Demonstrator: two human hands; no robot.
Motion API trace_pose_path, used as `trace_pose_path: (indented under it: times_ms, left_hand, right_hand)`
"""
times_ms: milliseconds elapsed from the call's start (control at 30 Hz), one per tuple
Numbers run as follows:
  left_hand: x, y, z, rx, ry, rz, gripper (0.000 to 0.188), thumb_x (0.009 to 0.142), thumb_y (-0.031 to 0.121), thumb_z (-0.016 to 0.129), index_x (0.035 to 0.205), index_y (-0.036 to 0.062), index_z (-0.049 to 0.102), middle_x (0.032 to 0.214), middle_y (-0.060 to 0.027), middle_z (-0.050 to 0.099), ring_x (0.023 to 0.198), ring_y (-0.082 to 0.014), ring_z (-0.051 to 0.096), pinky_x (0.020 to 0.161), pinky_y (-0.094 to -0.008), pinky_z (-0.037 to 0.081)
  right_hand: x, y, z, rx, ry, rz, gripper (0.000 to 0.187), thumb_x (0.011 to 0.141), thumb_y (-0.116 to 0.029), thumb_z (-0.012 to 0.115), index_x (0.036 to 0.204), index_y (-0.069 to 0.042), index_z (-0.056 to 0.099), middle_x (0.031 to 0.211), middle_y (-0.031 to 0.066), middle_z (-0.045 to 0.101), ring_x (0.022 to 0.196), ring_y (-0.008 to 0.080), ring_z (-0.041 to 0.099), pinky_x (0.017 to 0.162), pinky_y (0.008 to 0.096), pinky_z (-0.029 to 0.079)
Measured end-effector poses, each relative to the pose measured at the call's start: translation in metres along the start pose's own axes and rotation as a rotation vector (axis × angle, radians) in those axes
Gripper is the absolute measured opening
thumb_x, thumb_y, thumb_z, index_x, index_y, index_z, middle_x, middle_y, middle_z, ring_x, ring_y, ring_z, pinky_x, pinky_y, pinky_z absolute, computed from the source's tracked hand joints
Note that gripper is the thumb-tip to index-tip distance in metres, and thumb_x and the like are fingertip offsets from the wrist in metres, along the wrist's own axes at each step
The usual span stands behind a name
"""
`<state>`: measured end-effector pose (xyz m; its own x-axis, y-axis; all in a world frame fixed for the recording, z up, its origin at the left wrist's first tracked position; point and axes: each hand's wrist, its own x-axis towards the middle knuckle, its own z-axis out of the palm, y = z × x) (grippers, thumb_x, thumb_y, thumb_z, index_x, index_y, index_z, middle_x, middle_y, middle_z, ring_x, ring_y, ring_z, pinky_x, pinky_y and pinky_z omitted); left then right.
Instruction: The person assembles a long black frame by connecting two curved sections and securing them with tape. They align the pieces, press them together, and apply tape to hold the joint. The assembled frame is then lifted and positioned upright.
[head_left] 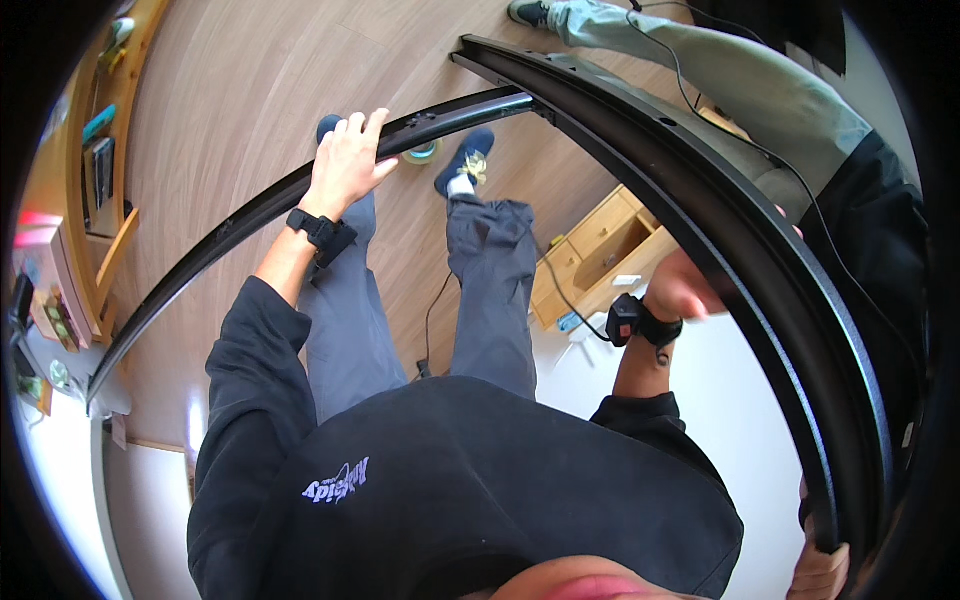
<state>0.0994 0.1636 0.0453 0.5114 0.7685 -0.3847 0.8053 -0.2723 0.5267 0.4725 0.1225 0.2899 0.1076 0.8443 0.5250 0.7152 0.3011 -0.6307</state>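
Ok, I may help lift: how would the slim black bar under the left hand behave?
The black bar is probably stiff, given its metal-like sheen; likely to swing, being long and slender; perhaps slippery, since it looks smooth.

"What colour is the thin bar?"
"Black, like the wide beam."
"And the sweatshirt?"
"Black with white lettering; the trousers are slate grey, the floor pale brown with woodgrain, the co-worker's jeans washed-out blue."

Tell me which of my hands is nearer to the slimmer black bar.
Left. Your left hand holds the slimmer black bar; your right hand is away from it, partly hidden behind the wider black rail.
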Motion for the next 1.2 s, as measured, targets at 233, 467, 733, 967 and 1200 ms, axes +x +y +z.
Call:
trace_pose_path:
  times_ms: [233, 467, 733, 967, 1200]
  left_hand:
    - [0.019, 0.003, -0.025, -0.116, -0.227, -0.05, 0.078, 0.084, 0.04, 0.08, 0.15, 0.0065, 0.055, 0.125, -0.0212, 0.061, 0.116, -0.04, 0.065, 0.101, -0.0495, 0.055]
    - [0.066, 0.043, -0.016, -0.116, -0.132, 0.031, 0.104, 0.084, 0.064, 0.078, 0.155, -0.0063, 0.048, 0.14, -0.028, 0.064, 0.127, -0.0425, 0.064, 0.11, -0.0469, 0.052]
    - [0.118, 0.072, -0.016, -0.158, -0.368, -0.023, 0.126, 0.075, 0.076, 0.082, 0.163, -0.0029, 0.039, 0.156, -0.0302, 0.054, 0.143, -0.044, 0.054, 0.121, -0.049, 0.044]
    - [0.123, 0.068, 0.005, -0.372, -0.544, -0.04, 0.128, 0.073, 0.076, 0.084, 0.162, -0.0043, 0.04, 0.161, -0.0305, 0.049, 0.151, -0.0415, 0.048, 0.125, -0.0462, 0.041]
    - [0.123, 0.079, 0.029, -0.251, -0.471, -0.039, 0.086, 0.084, 0.049, 0.079, 0.148, -0.0026, 0.054, 0.143, -0.0295, 0.062, 0.134, -0.0402, 0.062, 0.115, -0.0445, 0.049]
  right_hand:
    - [0.05, -0.047, 0.033, 0.157, 0.188, 0.434, 0.098, 0.088, -0.067, 0.06, 0.168, -0.022, 0.028, 0.164, 0.0118, 0.038, 0.144, 0.0409, 0.05, 0.105, 0.0581, 0.06]
    - [0.055, -0.052, 0.018, 0.151, 0.097, 0.357, 0.096, 0.083, -0.06, 0.067, 0.165, -0.023, 0.033, 0.16, 0.0118, 0.042, 0.138, 0.0404, 0.054, 0.105, 0.0591, 0.059]
    - [0.055, -0.055, 0.012, 0.19, 0.144, 0.177, 0.098, 0.079, -0.054, 0.077, 0.162, -0.021, 0.037, 0.155, 0.0126, 0.046, 0.134, 0.0388, 0.057, 0.109, 0.0594, 0.054]
    - [0.054, -0.055, 0.017, 0.324, 0.102, 0.308, 0.099, 0.075, -0.048, 0.086, 0.159, -0.019, 0.041, 0.152, 0.0133, 0.049, 0.131, 0.0375, 0.059, 0.112, 0.0596, 0.051]
    - [0.047, -0.051, 0.022, 0.371, 0.203, 0.284, 0.101, 0.072, -0.043, 0.094, 0.156, -0.017, 0.045, 0.148, 0.0141, 0.053, 0.128, 0.0361, 0.061, 0.115, 0.0599, 0.047]
